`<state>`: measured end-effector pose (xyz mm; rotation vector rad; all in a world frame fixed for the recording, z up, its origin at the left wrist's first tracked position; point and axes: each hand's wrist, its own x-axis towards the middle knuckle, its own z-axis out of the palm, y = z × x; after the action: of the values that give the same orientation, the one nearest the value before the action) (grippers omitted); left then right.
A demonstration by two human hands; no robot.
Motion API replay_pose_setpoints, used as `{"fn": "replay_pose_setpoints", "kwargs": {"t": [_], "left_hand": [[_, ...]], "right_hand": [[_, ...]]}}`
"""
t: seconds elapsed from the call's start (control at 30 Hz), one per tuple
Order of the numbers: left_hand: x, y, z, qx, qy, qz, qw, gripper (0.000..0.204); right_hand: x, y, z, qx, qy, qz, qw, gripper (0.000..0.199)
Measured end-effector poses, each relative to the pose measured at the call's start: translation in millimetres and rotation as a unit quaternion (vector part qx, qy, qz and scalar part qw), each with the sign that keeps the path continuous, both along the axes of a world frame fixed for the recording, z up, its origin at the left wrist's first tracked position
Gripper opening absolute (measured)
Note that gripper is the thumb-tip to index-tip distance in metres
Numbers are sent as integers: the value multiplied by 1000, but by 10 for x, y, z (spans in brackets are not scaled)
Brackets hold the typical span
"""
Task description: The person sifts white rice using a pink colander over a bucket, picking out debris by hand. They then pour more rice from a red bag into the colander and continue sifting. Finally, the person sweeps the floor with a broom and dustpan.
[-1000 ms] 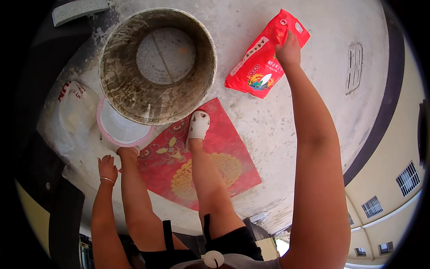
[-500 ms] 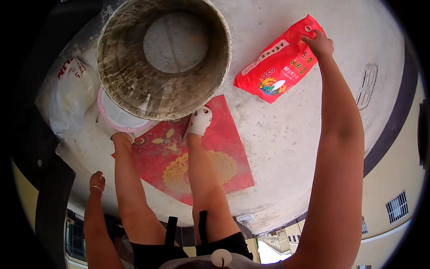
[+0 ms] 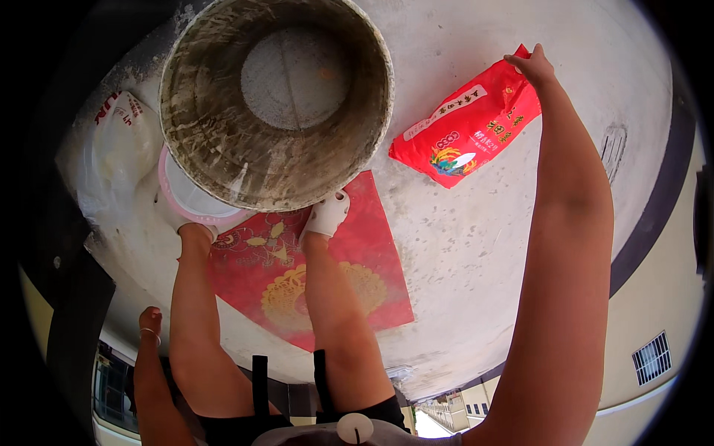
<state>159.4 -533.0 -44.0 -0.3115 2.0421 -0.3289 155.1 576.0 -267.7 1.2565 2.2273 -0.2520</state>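
My right hand grips the top corner of a red plastic rice bag, thumb and fingers closed on the film. The bag lies slanted over the concrete, right of a large round bucket. Whether its lower end touches the floor, I cannot tell. Grey stains streak the bucket's inner wall, and its bottom looks pale. My left hand hangs low at the left beside my leg, fingers curled, with nothing visible in it and a thin bracelet on the wrist.
A pink-rimmed white basin is partly hidden under the bucket's left side. A whitish plastic bag lies farther left. My feet in light clogs stand by a red patterned mat. Concrete floor extends right.
The rice bag has shifted slightly down and right in the picture, still in my right hand. My left hand appears slightly lower and farther left. The whole view has shifted a little.
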Motion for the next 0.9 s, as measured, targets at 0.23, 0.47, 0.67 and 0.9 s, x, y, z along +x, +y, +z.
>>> {"fn": "replay_pose_setpoints", "kwargs": {"t": [0.23,0.47,0.67,0.9], "left_hand": [[342,60,192,21,60,-43,997,18],[-105,1319,-546,189,171,-58,965,19],[176,3063,-1030,377,-12,113,919,24],[714,4519,-1306,407,-93,206,885,31]], "right_hand": [[498,-1020,1121,8,183,-33,983,38],[2201,-2618,2530,-178,286,-116,934,7],[2518,-3738,3444,-191,331,68,922,18],[2294,-3839,3257,-64,250,-12,966,35]]}}
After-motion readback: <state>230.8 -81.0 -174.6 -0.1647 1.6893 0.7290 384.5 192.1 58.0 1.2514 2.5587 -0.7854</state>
